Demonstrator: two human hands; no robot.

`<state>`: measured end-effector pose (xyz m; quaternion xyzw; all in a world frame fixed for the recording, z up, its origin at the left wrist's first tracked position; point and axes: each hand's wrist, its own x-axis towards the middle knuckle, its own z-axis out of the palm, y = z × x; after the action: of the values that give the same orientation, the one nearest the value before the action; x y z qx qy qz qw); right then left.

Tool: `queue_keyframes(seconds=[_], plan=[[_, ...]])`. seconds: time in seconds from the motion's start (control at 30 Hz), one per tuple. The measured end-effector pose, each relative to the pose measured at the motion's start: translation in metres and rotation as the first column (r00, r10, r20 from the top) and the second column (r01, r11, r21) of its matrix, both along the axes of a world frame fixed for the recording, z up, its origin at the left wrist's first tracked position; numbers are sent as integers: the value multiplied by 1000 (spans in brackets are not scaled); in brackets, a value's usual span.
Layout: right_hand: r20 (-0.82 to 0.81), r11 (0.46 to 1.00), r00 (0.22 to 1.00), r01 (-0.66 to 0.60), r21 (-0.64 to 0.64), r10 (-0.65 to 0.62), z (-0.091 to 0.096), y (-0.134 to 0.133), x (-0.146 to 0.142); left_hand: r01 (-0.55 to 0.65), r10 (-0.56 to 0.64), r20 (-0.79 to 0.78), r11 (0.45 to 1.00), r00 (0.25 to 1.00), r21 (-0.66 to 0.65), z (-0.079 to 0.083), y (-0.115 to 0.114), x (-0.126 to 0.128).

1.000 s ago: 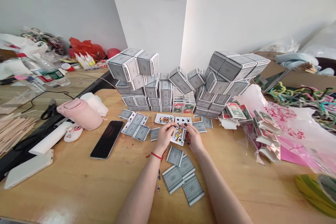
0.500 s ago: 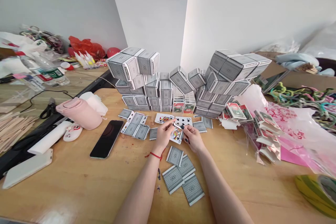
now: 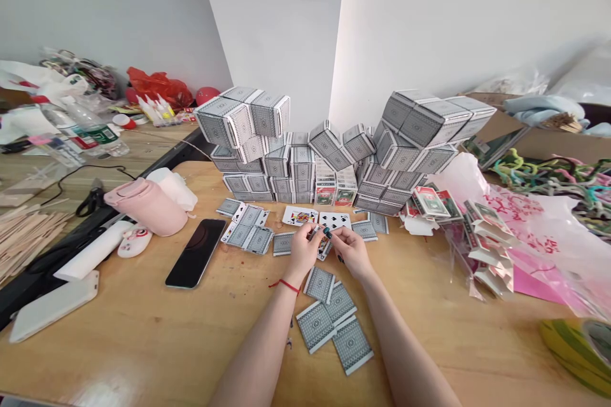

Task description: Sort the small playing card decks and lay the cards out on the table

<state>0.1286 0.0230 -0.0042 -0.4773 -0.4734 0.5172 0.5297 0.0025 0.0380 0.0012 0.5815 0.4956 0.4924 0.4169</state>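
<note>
My left hand [image 3: 303,253] and my right hand [image 3: 351,252] meet over the wooden table [image 3: 143,337], both pinching one face card [image 3: 324,245] that is bent or folded between the fingers. Face-down grey-backed cards [image 3: 333,323] lie in a loose cluster just in front of my wrists. Beyond my hands two face-up cards [image 3: 317,218] rest flat. A wall of grey card cubes [image 3: 329,152] stands behind them.
A black phone [image 3: 196,261], a pink bottle [image 3: 147,206] and a white roll [image 3: 88,259] lie left. More loose cards [image 3: 245,233] sit left of my hands. Flattened card boxes [image 3: 472,229] and pink plastic bags [image 3: 548,235] crowd the right. Wooden sticks [image 3: 23,235] lie at the far left.
The face card was held flat and wide between both hands. My hands have drawn together and the card now shows narrower, folded between the fingers.
</note>
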Motion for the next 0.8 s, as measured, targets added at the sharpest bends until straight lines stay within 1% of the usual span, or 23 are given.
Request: queue_keyframes(seconds=[0.27, 0.33, 0.4, 0.5, 0.6, 0.8], plan=[[25, 995, 995, 96, -8, -96, -2, -2, -3, -29, 32, -46, 997, 998, 75, 4, -3, 3], [23, 995, 995, 100, -14, -100, -2, -1, -5, -58, 70, -92, 991, 993, 123, 3, -5, 4], [15, 994, 994, 107, -10, -107, -1, -2, -7, -109, 133, -135, 979, 982, 173, 1, -8, 6], [1, 996, 996, 91, -5, -91, 2, -2, -8, -174, 210, -159, 961, 965, 216, -1, -12, 10], [-2, 997, 997, 71, -6, -71, 4, -2, -8, -195, 231, -163, 958, 959, 212, -3, -13, 11], [0, 1000, 1000, 23, 4, -23, 5, -1, -6, -205, 235, -171, 963, 957, 177, -5, -11, 10]])
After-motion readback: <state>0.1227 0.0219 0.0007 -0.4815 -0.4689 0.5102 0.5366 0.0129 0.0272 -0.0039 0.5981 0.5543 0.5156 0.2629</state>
